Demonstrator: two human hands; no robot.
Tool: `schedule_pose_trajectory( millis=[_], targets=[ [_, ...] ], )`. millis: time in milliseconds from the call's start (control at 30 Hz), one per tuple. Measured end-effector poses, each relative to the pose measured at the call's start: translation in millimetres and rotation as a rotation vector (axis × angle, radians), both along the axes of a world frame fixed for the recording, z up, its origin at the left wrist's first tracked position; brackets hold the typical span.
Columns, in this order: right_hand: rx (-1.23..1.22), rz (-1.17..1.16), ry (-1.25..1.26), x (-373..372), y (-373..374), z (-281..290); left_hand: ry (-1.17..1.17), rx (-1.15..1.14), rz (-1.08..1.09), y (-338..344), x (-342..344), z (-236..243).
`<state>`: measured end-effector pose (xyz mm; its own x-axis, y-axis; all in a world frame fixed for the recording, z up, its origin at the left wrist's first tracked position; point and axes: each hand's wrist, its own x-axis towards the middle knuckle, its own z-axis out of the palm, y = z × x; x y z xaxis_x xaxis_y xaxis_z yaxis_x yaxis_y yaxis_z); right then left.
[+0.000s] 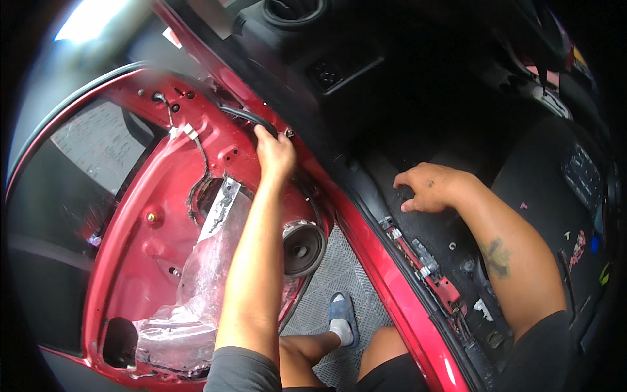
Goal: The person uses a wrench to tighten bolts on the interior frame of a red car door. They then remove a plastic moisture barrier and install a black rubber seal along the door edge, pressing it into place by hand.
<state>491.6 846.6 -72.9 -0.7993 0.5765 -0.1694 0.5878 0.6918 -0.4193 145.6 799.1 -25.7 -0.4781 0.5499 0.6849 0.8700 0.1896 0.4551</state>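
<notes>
My left hand [275,155] reaches to the hinge side of a red car door, its fingers closed around a black wiring harness [241,115] between door and body; the fingertips are partly hidden. The bare door panel [140,251] is stripped of its trim, with clear plastic sheeting [196,281] over part of it and a round speaker [304,249] near its lower edge. My right hand [428,188] hovers over or rests on the black car floor, thumb and fingers apart and nothing in them. Close to it runs the black sill trim [367,189].
Exposed wiring and connectors [421,261] lie along the red door sill [398,307]. Small scraps [482,308] are scattered on the car floor. A loose cable [199,150] hangs on the door panel. My sandalled foot [342,320] stands on grey floor tiles [320,287] between door and car.
</notes>
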Motion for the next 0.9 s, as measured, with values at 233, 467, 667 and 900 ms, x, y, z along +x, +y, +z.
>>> schedule_pose_trajectory(
  millis=[233, 467, 667, 900],
  targets=[
    [0.02, 0.029, 0.017, -14.2, -3.1, -3.4, 0.146, -0.054, -0.078, -28.0, -22.3, 20.9],
    [0.003, 0.042, 0.003, -23.7, -8.2, -1.9, 0.39, -0.224, -0.015, -13.3, -58.3, 45.8],
    [0.019, 0.053, 0.017, -27.0, -9.6, -8.0, 0.358, -0.045, 0.036, -17.1, -45.2, 19.9],
    [0.01, 0.037, 0.006, -27.2, -12.8, -7.5, -0.184, -0.001, 0.052, -45.8, -6.2, 11.2]
  ],
)
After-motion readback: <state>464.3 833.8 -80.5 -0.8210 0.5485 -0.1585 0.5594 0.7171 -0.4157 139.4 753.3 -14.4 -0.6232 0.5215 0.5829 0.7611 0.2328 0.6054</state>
